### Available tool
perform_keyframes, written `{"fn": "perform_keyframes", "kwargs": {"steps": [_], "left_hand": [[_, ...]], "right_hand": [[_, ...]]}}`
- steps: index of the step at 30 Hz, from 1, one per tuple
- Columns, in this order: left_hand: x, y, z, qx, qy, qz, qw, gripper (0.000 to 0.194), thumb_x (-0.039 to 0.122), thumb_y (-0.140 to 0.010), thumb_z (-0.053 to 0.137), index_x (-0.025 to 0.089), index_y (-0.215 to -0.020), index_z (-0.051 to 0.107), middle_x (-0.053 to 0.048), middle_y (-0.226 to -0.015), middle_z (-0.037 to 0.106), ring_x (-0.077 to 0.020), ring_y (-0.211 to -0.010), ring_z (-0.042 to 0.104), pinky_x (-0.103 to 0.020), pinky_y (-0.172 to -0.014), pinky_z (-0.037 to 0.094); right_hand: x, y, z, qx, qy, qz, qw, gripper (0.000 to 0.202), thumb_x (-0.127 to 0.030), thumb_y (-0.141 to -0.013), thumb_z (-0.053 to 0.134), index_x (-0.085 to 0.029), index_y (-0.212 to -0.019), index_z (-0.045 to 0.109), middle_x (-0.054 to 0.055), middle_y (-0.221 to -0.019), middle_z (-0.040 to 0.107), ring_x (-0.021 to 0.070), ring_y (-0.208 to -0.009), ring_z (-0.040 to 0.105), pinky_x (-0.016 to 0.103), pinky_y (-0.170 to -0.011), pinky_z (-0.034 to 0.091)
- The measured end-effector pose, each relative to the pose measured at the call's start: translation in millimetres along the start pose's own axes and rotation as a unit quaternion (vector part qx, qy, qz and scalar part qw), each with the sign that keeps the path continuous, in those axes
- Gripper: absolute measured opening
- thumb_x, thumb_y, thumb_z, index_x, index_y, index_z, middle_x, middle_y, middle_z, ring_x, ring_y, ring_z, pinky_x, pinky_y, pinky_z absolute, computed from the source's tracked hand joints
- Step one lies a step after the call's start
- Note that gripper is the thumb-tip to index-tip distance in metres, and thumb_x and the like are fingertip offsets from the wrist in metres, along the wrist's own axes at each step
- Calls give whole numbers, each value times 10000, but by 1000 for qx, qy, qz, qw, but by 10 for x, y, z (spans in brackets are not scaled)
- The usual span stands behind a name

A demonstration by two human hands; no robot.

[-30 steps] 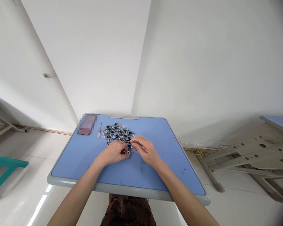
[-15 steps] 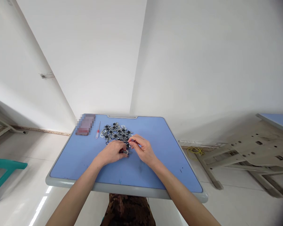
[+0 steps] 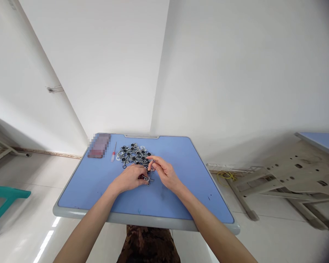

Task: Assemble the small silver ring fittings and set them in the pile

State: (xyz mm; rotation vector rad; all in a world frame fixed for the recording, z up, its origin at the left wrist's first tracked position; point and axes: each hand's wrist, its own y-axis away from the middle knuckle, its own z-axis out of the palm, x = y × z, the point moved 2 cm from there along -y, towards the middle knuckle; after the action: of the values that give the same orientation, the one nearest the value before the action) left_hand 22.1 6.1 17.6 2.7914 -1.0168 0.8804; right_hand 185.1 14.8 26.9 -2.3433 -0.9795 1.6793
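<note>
On a blue-topped desk (image 3: 181,171), my left hand (image 3: 130,178) is closed round a small silver metal fitting (image 3: 147,179). A rod of it pokes out to the right beyond my fingertips, and my fingers hide the rest. Just right of it, my right hand (image 3: 166,173) has its index finger stretched out and apart from the bent thumb. Its other fingertips are close to a small black piece above the fitting; whether they touch is unclear. Beyond both hands lies a pile of similar metal fittings with black round parts (image 3: 133,153).
A screwdriver (image 3: 113,152) with a clear and red handle lies left of the pile. Farther left is a blurred dark reddish flat object (image 3: 99,145). A teal stool (image 3: 8,193) stands at left, another desk (image 3: 320,140) at right. A wall rises behind.
My right index finger has lifted and straightened away from the thumb, where the fingertips were pinched together before. My left hand keeps its hold, with the metal fitting slightly turned.
</note>
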Motion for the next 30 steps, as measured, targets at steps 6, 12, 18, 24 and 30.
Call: {"fn": "perform_keyframes", "kwargs": {"steps": [6,12,18,24,30], "left_hand": [[0,-4,15,9,-27,-8,1000,129,286,-748,652,187,-809,598,-4,-771,626,-172,-727,573,-281,-727,394],[-26,-20,41,14,-50,-10,999,155,313,-756,640,178,-812,588,-12,-781,630,-178,-731,578,-301,-752,391],[-3,-18,24,7,-54,-17,998,137,303,-763,632,182,-799,579,-4,-786,632,-172,-734,576,-298,-755,380],[23,-20,6,4,-50,-24,998,129,297,-765,629,177,-777,581,-3,-781,637,-169,-731,580,-295,-758,379],[19,-17,3,8,-42,-16,999,105,267,-757,635,181,-778,579,7,-786,645,-170,-760,585,-289,-770,385]], "right_hand": [[-13,32,-16,24,80,-40,996,162,-248,-913,404,-219,-1042,498,50,-890,589,151,-775,553,317,-745,462],[-31,17,-5,68,140,-75,985,170,-249,-882,482,-216,-1040,534,65,-941,540,140,-705,538,302,-676,487],[-38,-3,45,126,124,-70,982,241,-226,-881,480,-236,-1098,585,46,-883,565,156,-762,561,304,-708,496],[-69,-15,79,103,79,-56,990,294,-219,-899,441,-245,-1153,588,46,-897,598,159,-816,571,309,-738,492],[-54,-8,67,32,34,-55,997,338,-205,-930,357,-245,-1217,529,38,-900,607,142,-826,574,314,-784,489]]}}
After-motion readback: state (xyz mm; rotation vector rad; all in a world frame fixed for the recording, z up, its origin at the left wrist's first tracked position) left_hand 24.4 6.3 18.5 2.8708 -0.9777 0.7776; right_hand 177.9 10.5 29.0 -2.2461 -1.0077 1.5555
